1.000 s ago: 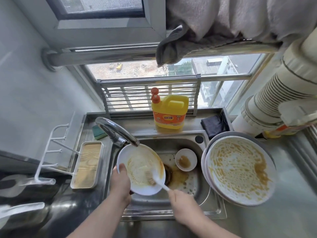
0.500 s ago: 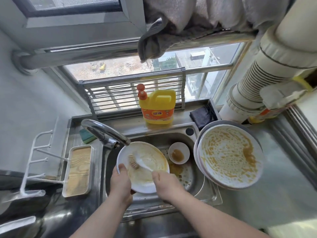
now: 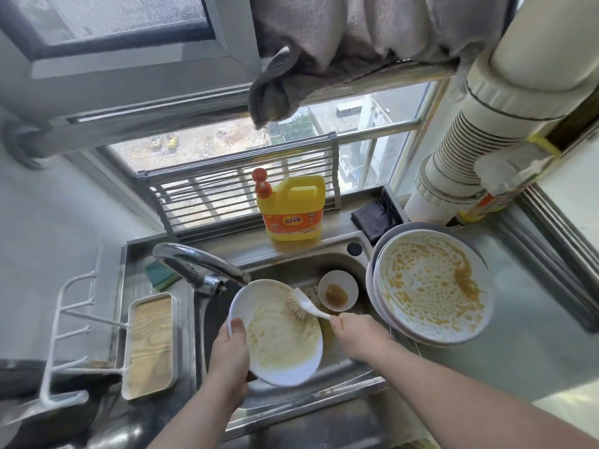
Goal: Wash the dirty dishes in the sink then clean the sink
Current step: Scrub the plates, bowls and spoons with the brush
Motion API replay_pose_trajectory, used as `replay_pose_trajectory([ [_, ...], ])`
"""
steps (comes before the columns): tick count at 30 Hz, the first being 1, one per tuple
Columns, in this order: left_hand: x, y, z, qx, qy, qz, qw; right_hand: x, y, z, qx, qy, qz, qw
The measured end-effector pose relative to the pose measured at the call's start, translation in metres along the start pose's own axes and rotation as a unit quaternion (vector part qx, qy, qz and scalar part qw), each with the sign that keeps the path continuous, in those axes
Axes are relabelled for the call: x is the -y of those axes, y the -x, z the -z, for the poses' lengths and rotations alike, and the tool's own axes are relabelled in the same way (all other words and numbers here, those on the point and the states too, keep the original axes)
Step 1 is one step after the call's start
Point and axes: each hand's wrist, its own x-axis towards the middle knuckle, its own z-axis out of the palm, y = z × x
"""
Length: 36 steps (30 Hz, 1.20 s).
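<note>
My left hand (image 3: 230,351) grips the near-left rim of a white plate (image 3: 278,338) smeared with yellowish foam, held tilted over the steel sink (image 3: 291,396). My right hand (image 3: 355,333) holds the white handle of a dish brush (image 3: 301,304), whose bristles press on the plate's upper right part. A small white bowl (image 3: 338,294) with brown residue sits in the sink behind. A stack of large dirty plates (image 3: 431,283) with orange-brown streaks rests on the sink's right edge.
The faucet (image 3: 197,265) arches over the sink's left side, above the held plate. A yellow detergent bottle (image 3: 291,212) stands on the back ledge, a dark cloth (image 3: 372,218) to its right. A green sponge (image 3: 160,275) and a soap tray (image 3: 150,345) lie left.
The brush has swept from the plate's lower right, across to its left, and now to its upper right. The brown smears on the plate have turned to pale foam. The camera view shifted.
</note>
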Motion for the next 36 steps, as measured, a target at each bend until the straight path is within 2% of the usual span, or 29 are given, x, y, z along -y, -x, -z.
replay_pose_trajectory([
  [3, 0.003, 0.006, -0.012, 0.046, -0.006, 0.037, 0.998, 0.039, 0.007, -0.007, 0.014, -0.008, 0.065, 0.998],
  [7, -0.011, 0.002, -0.017, 0.009, 0.043, 0.058, 0.997, 0.045, 0.053, -0.054, 0.058, -0.054, 0.146, 0.986],
  [10, -0.015, -0.005, -0.009, -0.008, 0.061, 0.075, 0.995, 0.022, 0.076, -0.064, 0.080, -0.091, 0.108, 0.987],
  [12, -0.008, 0.002, -0.016, 0.007, 0.010, 0.041, 0.999, 0.024, 0.070, -0.058, 0.079, -0.113, 0.104, 0.985],
  [15, 0.007, 0.021, -0.034, 0.027, 0.003, -0.014, 1.000, 0.054, 0.045, -0.041, 0.029, -0.128, 0.098, 0.986],
  [18, 0.011, 0.024, -0.040, 0.014, -0.024, -0.055, 0.998, 0.062, 0.014, -0.019, -0.017, -0.184, 0.038, 0.982],
  [22, 0.015, 0.022, -0.034, 0.010, -0.036, -0.052, 0.998, 0.045, 0.000, -0.009, -0.017, -0.156, -0.064, 0.986],
  [25, 0.009, 0.020, -0.033, 0.004, -0.007, -0.040, 0.999, 0.067, 0.015, -0.021, 0.032, -0.214, -0.030, 0.976],
  [28, -0.005, 0.013, -0.030, -0.016, 0.061, 0.028, 0.998, 0.081, 0.043, -0.043, 0.076, -0.143, 0.100, 0.982],
  [31, -0.020, 0.003, -0.018, -0.047, 0.094, 0.069, 0.992, 0.051, 0.064, -0.041, 0.095, -0.073, 0.183, 0.976],
  [33, -0.023, -0.002, -0.009, -0.075, 0.076, 0.052, 0.993, 0.020, 0.067, -0.031, 0.096, -0.030, 0.166, 0.981],
  [36, -0.018, -0.006, -0.001, -0.078, 0.029, 0.005, 0.997, -0.021, 0.052, -0.013, 0.068, 0.046, 0.075, 0.994],
])
